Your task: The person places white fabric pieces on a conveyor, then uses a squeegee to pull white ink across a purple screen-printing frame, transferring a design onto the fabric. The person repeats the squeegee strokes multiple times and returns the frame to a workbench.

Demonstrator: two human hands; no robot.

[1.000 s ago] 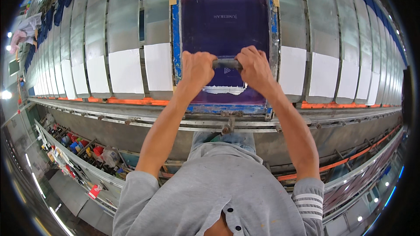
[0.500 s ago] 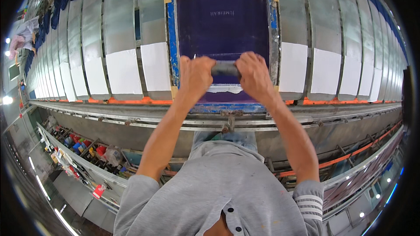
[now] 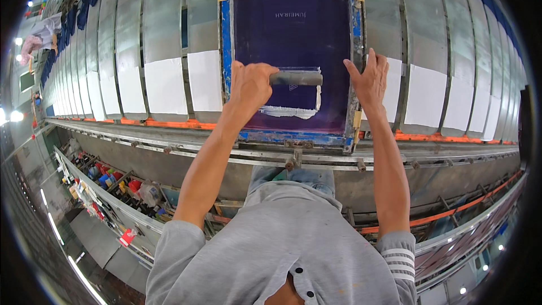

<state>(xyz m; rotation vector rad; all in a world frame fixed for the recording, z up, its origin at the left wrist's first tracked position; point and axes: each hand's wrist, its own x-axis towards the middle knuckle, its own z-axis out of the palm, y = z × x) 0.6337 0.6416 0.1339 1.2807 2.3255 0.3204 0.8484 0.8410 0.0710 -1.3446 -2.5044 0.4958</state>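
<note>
The left arm (image 3: 199, 183) and right arm (image 3: 392, 183), 2 in all, reached forward across the near edge of the counter (image 3: 164, 22). The left hand (image 3: 251, 82) was curled into a firm grip, its back turned upward. The right hand (image 3: 370, 83) was opened out, thumb (image 3: 352, 70) angled leftward, fingers (image 3: 379, 69) extended toward the counter's far edge.

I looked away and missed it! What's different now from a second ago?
The right hand let go of the grey bar and moved right, opening out by the blue-edged frame's right side. The left hand still holds the bar.
</note>
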